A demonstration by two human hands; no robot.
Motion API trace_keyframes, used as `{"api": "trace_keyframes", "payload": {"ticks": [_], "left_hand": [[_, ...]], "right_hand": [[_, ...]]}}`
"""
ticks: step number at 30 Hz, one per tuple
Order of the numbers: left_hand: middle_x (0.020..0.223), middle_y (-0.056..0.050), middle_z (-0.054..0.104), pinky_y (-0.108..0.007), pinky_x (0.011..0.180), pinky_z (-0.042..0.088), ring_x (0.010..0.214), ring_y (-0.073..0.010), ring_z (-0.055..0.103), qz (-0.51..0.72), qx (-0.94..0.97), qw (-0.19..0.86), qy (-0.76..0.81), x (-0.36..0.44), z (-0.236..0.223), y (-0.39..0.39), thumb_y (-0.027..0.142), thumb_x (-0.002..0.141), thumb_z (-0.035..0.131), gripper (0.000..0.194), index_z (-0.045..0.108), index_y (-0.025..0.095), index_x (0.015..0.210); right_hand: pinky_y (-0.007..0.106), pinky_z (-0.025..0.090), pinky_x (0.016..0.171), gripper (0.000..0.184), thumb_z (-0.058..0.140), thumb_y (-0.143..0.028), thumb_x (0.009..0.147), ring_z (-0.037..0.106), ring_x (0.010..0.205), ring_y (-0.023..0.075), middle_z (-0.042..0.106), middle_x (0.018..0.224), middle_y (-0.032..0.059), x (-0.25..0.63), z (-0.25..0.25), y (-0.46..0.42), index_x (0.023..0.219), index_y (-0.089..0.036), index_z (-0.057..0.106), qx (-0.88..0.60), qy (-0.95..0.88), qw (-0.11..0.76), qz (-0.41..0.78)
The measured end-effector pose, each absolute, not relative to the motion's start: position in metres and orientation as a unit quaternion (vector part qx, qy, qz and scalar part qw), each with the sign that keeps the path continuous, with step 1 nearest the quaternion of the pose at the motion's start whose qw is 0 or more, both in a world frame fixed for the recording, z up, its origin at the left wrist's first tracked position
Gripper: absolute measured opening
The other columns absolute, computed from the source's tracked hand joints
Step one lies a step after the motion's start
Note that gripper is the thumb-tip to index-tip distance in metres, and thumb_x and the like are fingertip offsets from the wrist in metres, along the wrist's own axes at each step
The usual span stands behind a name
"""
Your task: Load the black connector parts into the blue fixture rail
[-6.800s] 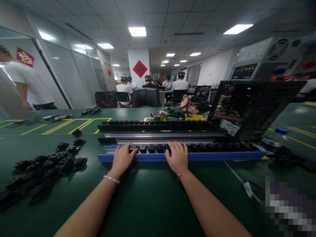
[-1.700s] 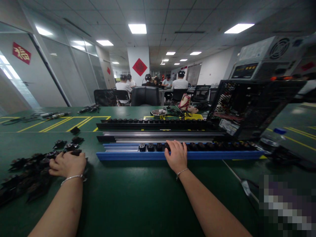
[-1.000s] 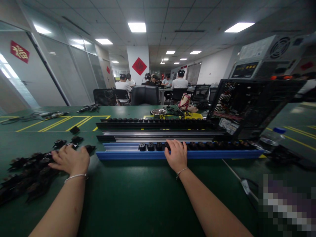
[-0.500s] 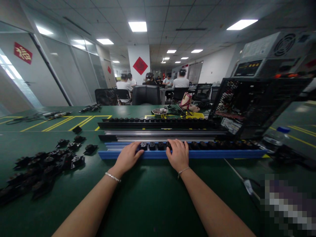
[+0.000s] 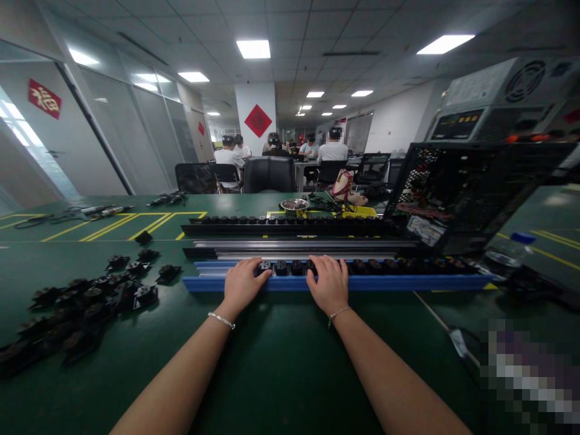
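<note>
A long blue rail [image 5: 408, 282] lies crosswise before me, with a row of black socket modules [image 5: 374, 266] set in its channel. My left hand [image 5: 243, 281] is closed at the row's left end, thumb and fingers round the leftmost socket module [image 5: 266, 266]. Farther right along the rail, my right hand [image 5: 328, 281] curls over the row, its thumb at the front wall and its fingers on a black socket module [image 5: 310, 266]. The fingers hide part of that module and its neighbours. Bare rail channel [image 5: 211, 266] shows left of my left hand.
Loose black socket modules [image 5: 90, 296] are heaped at the left. Behind the blue rail lie black rails [image 5: 281, 230], one carrying a row of modules. An opened computer case [image 5: 453, 193] stands at the right, near a blue-capped container [image 5: 507, 251]. A metal bowl [image 5: 294, 206] sits farther back.
My left hand and forearm have shifted slightly right, with the fingers still at the leftmost socket module. My right hand has hardly moved.
</note>
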State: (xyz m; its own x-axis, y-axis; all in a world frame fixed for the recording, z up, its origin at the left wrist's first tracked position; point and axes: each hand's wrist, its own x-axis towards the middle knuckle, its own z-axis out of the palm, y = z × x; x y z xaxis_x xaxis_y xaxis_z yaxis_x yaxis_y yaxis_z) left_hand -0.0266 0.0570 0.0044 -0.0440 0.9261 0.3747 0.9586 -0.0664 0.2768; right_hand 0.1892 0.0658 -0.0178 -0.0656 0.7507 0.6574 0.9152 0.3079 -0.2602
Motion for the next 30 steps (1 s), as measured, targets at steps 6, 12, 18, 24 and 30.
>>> {"api": "trace_keyframes", "payload": {"ticks": [6,12,18,24,30], "left_hand": [[0.120,-0.004,0.063,-0.039,0.092,0.041,0.112,-0.0239,0.054,-0.241,-0.682,0.048,-0.689,-0.026,0.003,0.055,0.049,0.083,0.048,0.042,0.061,0.025,0.114],[0.118,-0.005,0.064,-0.038,0.091,0.042,0.111,-0.0237,0.055,-0.256,-0.676,0.053,-0.688,-0.028,0.000,0.055,0.046,0.083,0.049,0.040,0.061,0.023,0.114],[0.116,-0.006,0.065,-0.037,0.092,0.041,0.110,-0.0224,0.055,-0.269,-0.673,0.058,-0.686,-0.030,-0.001,0.054,0.044,0.083,0.049,0.038,0.061,0.023,0.112],[0.114,-0.007,0.066,-0.039,0.096,0.037,0.109,-0.0235,0.056,-0.282,-0.672,0.075,-0.681,-0.029,-0.003,0.054,0.044,0.083,0.049,0.037,0.063,0.023,0.110],[0.113,-0.006,0.066,-0.043,0.107,0.025,0.110,-0.0216,0.056,-0.299,-0.669,0.080,-0.676,-0.028,-0.006,0.054,0.043,0.083,0.049,0.034,0.063,0.025,0.108]], "right_hand": [[0.044,0.016,0.108,0.034,0.048,-0.029,0.084,0.049,0.114,0.0226,0.063,0.113,0.0056,0.190,-0.018,0.066,0.115,-0.022,0.058,-0.578,-0.722,0.363,-0.117],[0.044,0.016,0.108,0.034,0.047,-0.029,0.084,0.049,0.114,0.0224,0.063,0.114,0.0060,0.189,-0.018,0.065,0.115,-0.022,0.058,-0.579,-0.721,0.361,-0.119],[0.044,0.015,0.109,0.033,0.047,-0.029,0.084,0.048,0.115,0.0219,0.063,0.114,0.0049,0.189,-0.018,0.066,0.115,-0.022,0.058,-0.582,-0.720,0.361,-0.113],[0.045,0.016,0.108,0.034,0.047,-0.029,0.084,0.048,0.114,0.0224,0.063,0.114,0.0057,0.190,-0.018,0.065,0.115,-0.022,0.058,-0.578,-0.722,0.364,-0.113],[0.045,0.016,0.108,0.033,0.046,-0.029,0.084,0.048,0.114,0.0228,0.063,0.114,0.0068,0.189,-0.017,0.065,0.115,-0.022,0.059,-0.577,-0.721,0.365,-0.113]]}}
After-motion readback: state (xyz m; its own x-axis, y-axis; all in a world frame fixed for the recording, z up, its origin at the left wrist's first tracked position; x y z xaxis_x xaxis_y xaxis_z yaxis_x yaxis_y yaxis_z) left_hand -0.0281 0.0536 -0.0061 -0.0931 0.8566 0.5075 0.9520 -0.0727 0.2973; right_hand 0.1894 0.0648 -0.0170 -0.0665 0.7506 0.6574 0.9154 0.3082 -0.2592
